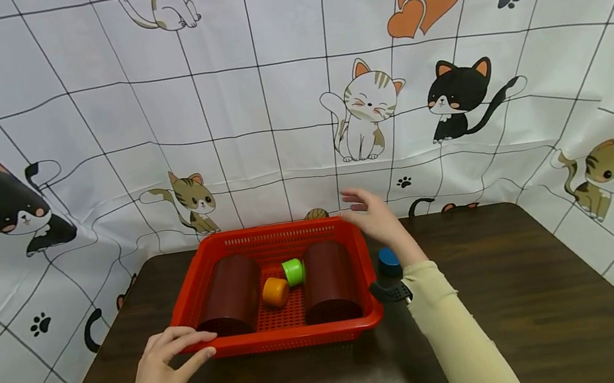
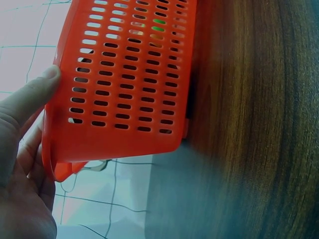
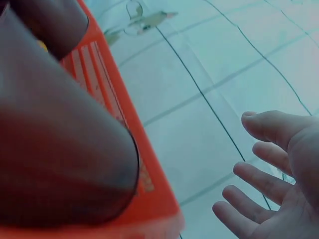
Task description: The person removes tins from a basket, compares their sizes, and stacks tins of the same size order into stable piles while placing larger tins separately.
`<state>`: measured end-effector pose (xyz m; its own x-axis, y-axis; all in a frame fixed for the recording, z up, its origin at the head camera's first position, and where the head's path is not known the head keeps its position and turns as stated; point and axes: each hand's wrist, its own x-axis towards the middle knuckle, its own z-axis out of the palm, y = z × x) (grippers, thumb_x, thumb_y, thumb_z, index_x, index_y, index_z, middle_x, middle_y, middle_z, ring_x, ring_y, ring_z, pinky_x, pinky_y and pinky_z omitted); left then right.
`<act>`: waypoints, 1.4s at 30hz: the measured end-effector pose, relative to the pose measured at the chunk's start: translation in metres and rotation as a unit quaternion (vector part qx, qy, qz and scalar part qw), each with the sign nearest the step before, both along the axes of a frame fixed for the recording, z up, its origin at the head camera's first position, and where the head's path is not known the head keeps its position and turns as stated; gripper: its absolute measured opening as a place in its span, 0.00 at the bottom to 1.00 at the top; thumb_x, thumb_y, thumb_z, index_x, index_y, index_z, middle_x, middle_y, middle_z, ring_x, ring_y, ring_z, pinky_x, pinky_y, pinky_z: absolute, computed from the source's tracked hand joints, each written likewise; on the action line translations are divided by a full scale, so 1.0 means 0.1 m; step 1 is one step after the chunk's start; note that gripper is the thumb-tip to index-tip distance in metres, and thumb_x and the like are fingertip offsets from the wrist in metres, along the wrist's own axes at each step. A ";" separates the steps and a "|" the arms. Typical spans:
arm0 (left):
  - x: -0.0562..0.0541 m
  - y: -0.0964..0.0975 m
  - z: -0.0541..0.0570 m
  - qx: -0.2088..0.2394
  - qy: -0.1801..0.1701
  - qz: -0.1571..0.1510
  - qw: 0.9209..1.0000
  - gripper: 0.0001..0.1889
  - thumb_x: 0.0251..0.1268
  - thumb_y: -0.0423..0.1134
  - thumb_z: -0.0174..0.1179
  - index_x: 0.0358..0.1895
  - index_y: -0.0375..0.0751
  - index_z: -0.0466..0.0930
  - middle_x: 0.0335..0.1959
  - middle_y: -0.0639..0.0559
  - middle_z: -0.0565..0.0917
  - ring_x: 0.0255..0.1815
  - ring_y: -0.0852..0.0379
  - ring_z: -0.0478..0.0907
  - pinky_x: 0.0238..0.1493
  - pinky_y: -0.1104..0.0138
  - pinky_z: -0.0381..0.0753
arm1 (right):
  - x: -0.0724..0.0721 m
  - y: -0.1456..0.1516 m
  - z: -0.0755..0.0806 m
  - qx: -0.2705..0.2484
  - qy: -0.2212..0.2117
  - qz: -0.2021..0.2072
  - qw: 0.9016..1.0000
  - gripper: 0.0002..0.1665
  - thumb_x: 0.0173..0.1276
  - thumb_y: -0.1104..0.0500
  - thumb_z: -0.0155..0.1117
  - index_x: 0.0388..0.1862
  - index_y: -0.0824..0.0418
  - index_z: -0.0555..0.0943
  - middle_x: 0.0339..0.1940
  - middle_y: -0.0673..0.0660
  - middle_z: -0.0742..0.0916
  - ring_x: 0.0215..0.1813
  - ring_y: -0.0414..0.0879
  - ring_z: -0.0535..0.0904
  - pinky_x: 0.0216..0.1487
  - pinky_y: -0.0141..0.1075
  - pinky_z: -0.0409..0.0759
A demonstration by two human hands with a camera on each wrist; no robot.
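Note:
A red plastic basket (image 1: 294, 336) with slotted walls sits on the dark table. Inside it lie two dark brown cylinders, one at the left (image 1: 231, 295) and one at the right (image 1: 329, 280). Between them are a small orange cup-like piece (image 1: 276, 292) and a small green one (image 1: 294, 272). My left hand (image 1: 167, 364) grips the basket's rim at the near left corner; the left wrist view has its thumb (image 2: 37, 92) against the rim. Beside the far right corner, my right hand (image 1: 372, 216) hovers with fingers spread and nothing in them, apart from the rim in the right wrist view.
A blue round object (image 1: 389, 261) stands on the table (image 1: 498, 295) just right of the basket, partly behind my right forearm. A white curtain (image 1: 290, 87) with cats and grid lines hangs behind the table and along both sides.

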<state>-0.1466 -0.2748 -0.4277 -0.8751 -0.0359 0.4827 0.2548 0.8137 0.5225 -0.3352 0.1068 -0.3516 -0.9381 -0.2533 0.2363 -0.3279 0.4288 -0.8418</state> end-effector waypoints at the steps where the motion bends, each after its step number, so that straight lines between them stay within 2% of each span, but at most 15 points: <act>1: 0.00 0.00 0.00 0.001 0.000 0.000 1.000 0.14 0.50 0.45 0.75 0.39 0.70 0.87 0.39 0.66 0.82 0.46 0.74 0.61 0.44 0.63 0.69 | 0.00 -0.05 0.02 0.000 0.000 0.003 1.000 0.32 0.72 0.53 0.62 0.73 0.54 0.67 0.73 0.61 0.74 0.73 0.63 0.68 0.70 0.57 0.69; 8: 0.01 0.01 0.02 0.000 -0.001 0.001 1.000 0.14 0.50 0.45 0.75 0.39 0.70 0.87 0.39 0.66 0.82 0.46 0.74 0.61 0.44 0.61 0.70 | -0.06 -0.37 0.12 0.001 0.017 0.025 1.000 0.31 0.71 0.53 0.64 0.71 0.53 0.70 0.71 0.61 0.76 0.71 0.60 0.71 0.69 0.55 0.71; 13: 0.01 0.01 0.01 0.000 -0.002 0.001 1.000 0.13 0.50 0.45 0.75 0.39 0.70 0.87 0.39 0.66 0.82 0.46 0.75 0.62 0.44 0.62 0.70 | -0.10 -0.61 0.13 -0.012 0.012 0.045 0.999 0.31 0.71 0.54 0.64 0.71 0.54 0.70 0.70 0.59 0.76 0.72 0.60 0.71 0.69 0.54 0.71; 20: 0.01 0.01 0.01 0.004 -0.002 0.001 1.000 0.13 0.51 0.45 0.75 0.39 0.70 0.87 0.39 0.66 0.82 0.45 0.74 0.62 0.44 0.63 0.70 | -0.11 -0.96 -0.03 -0.017 0.000 0.070 0.997 0.31 0.70 0.54 0.64 0.71 0.54 0.71 0.70 0.59 0.77 0.71 0.59 0.72 0.68 0.52 0.72; 26: 0.00 -0.01 0.00 0.007 -0.013 0.005 1.000 0.13 0.51 0.46 0.74 0.39 0.70 0.87 0.39 0.66 0.82 0.46 0.73 0.62 0.44 0.59 0.70 | -0.10 -1.20 -0.16 -0.020 -0.010 0.089 0.996 0.29 0.71 0.54 0.64 0.70 0.54 0.72 0.69 0.61 0.77 0.70 0.60 0.73 0.66 0.53 0.74; 36: 0.01 0.00 0.01 0.006 -0.005 0.001 1.000 0.13 0.51 0.46 0.75 0.39 0.71 0.87 0.39 0.67 0.82 0.46 0.73 0.63 0.44 0.63 0.69 | -0.08 -1.37 -0.19 0.040 0.006 0.131 0.991 0.30 0.70 0.53 0.65 0.69 0.57 0.72 0.69 0.60 0.77 0.69 0.61 0.73 0.64 0.53 0.75; 42: 0.01 0.01 0.01 0.007 -0.002 -0.001 1.000 0.13 0.51 0.45 0.75 0.39 0.70 0.87 0.39 0.66 0.83 0.45 0.74 0.63 0.44 0.65 0.69 | -0.07 -1.41 -0.20 0.093 -0.005 0.161 0.983 0.32 0.68 0.54 0.67 0.70 0.56 0.72 0.70 0.58 0.77 0.69 0.57 0.74 0.67 0.50 0.74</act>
<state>-0.1453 -0.2742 -0.4265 -0.8769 -0.0405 0.4790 0.2553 0.8051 0.5354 -0.3418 -0.0340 -0.3715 -0.8045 -0.5753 0.1480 -0.4632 0.4516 -0.7626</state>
